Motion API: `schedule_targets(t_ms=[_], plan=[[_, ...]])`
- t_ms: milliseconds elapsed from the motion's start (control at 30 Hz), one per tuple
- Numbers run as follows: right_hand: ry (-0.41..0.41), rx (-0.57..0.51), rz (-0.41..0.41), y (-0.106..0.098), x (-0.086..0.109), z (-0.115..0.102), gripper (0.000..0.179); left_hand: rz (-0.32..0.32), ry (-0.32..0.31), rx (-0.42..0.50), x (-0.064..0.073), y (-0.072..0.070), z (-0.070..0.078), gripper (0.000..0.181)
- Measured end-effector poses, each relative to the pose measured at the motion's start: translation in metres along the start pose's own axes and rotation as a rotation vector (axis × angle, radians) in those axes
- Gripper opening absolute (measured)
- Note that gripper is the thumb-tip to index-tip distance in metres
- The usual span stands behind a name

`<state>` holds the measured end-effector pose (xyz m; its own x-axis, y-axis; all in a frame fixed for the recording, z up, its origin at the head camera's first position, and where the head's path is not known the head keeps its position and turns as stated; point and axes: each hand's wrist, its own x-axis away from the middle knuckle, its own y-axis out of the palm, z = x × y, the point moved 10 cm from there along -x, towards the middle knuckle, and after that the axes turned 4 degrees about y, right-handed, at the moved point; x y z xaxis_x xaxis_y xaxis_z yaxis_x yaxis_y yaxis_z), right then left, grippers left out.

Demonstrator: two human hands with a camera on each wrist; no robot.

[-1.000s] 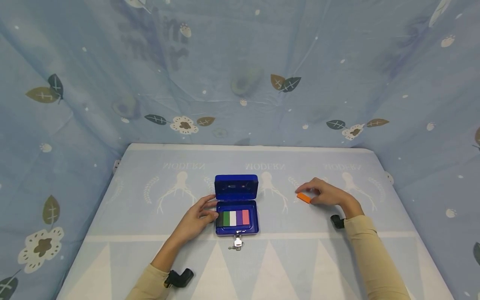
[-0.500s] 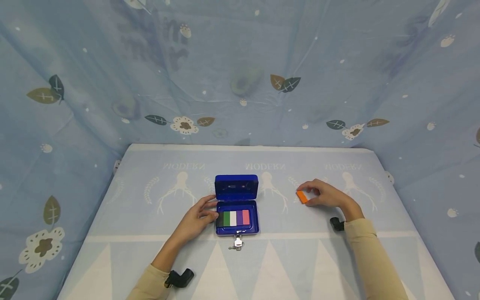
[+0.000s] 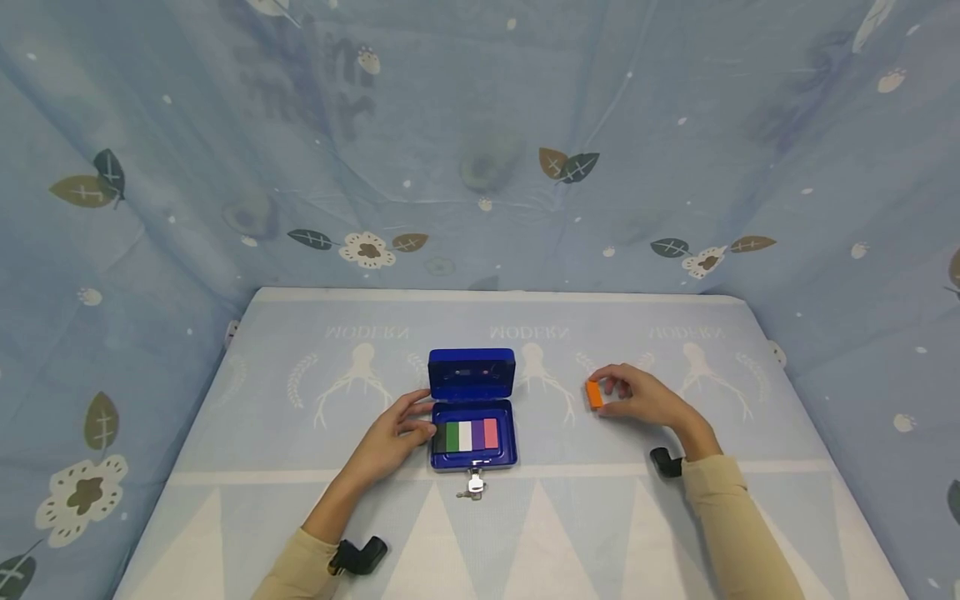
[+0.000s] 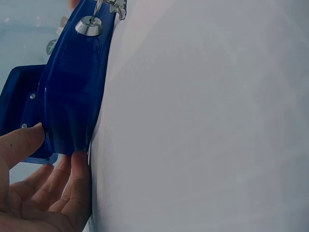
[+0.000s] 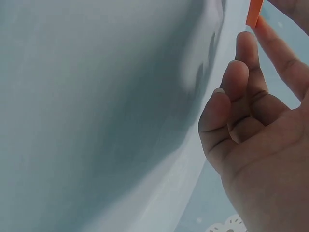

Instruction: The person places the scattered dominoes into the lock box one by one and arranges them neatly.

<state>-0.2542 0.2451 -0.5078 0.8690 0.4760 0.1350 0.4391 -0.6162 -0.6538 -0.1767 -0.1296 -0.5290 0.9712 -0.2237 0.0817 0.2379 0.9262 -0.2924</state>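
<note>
A blue cash box stands with its lid raised, and in its tray lies a row of coloured blocks: dark, green, white, purple and pink. My left hand holds the box at its left side, thumb at the rim and fingers along the outer wall. To the right, apart from the box, my right hand pinches an orange block by its ends between thumb and fingertips. Just a corner of that orange block shows in the right wrist view, where the other fingers are curled beside it.
A key hangs from the lock on the box's front. Pale patterned cloth covers the table. Blue printed fabric surrounds it at the back and both sides. A small black device sits at each wrist.
My right hand has turned the orange block from slanted to nearly upright in the head view and shifted slightly left with it. The left hand and the box have stayed put.
</note>
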Motion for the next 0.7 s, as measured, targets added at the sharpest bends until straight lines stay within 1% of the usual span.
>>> schedule_targets(t_ms=[300,500,700], plan=[[0.002,-0.011,0.022,0.008,0.003,-0.01,0.046,-0.001,-0.001,0.0,0.0,0.001,0.001,0.06],[-0.036,-0.022,0.038,0.014,0.006,-0.019,0.046,0.002,-0.004,0.005,0.0,0.0,0.001,0.059],[-0.076,-0.008,0.056,0.02,0.009,-0.034,0.045,0.003,-0.008,0.009,0.0,0.001,0.001,0.059]])
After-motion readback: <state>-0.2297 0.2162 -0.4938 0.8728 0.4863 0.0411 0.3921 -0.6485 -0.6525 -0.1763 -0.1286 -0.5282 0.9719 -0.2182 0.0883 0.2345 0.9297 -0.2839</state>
